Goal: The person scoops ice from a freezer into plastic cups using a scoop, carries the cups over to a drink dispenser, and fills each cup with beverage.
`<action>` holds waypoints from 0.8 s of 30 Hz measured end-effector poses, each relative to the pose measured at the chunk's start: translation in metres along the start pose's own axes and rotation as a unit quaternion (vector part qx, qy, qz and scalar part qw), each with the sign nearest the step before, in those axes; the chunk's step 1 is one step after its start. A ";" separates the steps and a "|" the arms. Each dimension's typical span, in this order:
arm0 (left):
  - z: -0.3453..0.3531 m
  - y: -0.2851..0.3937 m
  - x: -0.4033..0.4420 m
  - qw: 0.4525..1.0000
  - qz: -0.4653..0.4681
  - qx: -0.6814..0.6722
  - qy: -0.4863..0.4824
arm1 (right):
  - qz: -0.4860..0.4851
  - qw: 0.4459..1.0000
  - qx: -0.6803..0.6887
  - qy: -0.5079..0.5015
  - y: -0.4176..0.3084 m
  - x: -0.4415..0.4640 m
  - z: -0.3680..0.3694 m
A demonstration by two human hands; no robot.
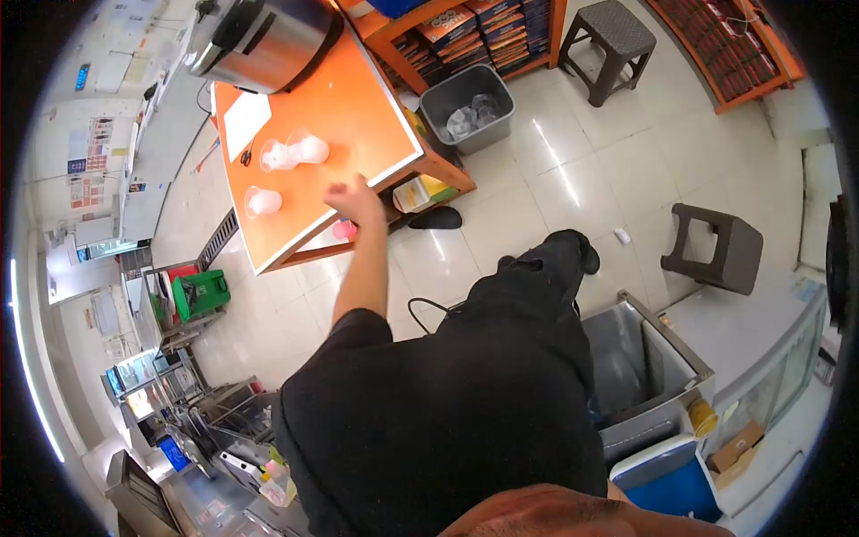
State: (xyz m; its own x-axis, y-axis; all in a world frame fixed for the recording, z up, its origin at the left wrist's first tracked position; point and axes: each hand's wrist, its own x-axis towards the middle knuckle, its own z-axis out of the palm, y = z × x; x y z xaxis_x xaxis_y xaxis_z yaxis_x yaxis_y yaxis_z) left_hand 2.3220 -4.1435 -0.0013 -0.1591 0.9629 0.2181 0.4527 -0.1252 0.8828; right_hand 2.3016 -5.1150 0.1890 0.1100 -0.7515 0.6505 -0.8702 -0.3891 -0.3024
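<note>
My left hand [358, 202] hovers by the near edge of the orange table [344, 103], its fingers loosely bent, the thumb apart, and nothing visible in them. Two clear plastic cups with whitish contents [293, 152] lie close together on the tabletop beyond it. Another such cup [262, 202] stands nearer the left edge. Black-handled scissors [247, 154] and a white sheet of paper [246, 123] are behind them. A small pink object [344, 230] shows beside my wrist, below the table's edge. My right hand is out of view.
A large steel pot-like appliance [264, 45] stands at the table's far end. Beside the table is a grey bin [470, 107] with plastic waste. Dark stools [608, 40] stand on the tiled floor. A steel basin [640, 358] is at my right, a green bin [200, 294] at left.
</note>
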 end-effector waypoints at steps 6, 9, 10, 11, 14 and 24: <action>0.030 -0.019 0.113 0.989 -0.049 -0.108 0.089 | 0.006 0.996 -0.092 -0.005 0.024 0.021 -0.013; 0.041 -0.026 0.141 0.994 -0.032 -0.088 0.057 | 0.014 0.983 -0.183 -0.018 0.057 0.030 -0.026; 0.046 -0.028 0.149 0.997 -0.018 -0.069 0.031 | 0.013 0.970 -0.242 -0.024 0.072 0.030 -0.033; 0.050 -0.027 0.156 0.999 0.003 -0.050 0.000 | 0.004 0.947 -0.319 -0.029 0.090 0.025 -0.035; 0.086 -0.017 0.167 0.994 0.059 -0.018 -0.090 | -0.116 0.829 -0.543 0.073 0.085 -0.024 -0.053; 0.137 0.060 0.068 0.966 0.190 0.023 -0.172 | 0.257 0.932 0.161 0.199 -0.041 -0.076 -0.118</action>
State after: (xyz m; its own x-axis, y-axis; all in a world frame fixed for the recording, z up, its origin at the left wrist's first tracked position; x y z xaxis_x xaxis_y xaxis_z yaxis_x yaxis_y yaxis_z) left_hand 2.4591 -4.0529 0.0096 0.3247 0.8727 0.3646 0.4601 -0.4825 0.7453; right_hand 2.2721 -4.9795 0.2339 -0.5244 -0.6513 0.5485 -0.5622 -0.2190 -0.7975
